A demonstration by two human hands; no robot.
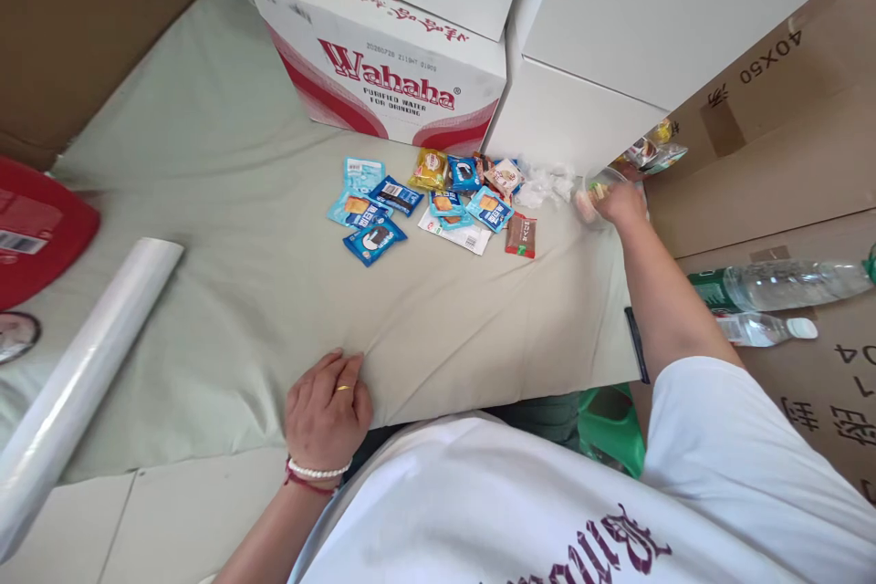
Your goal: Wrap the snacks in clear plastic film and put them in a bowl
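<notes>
Left hand point(328, 411) rests palm-down, loosely curled, on cloth-covered tabletop point(274, 292); right hand point(620, 203) is at clear tub point(600, 221), grip can't tell, snack packets point(490, 210) lying left of it.

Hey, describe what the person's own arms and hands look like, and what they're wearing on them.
The left hand wears a gold-coloured ring, with a white beaded bracelet and a red bracelet at the wrist. The right hand shows no jewellery; a short white sleeve covers that upper arm.
</notes>
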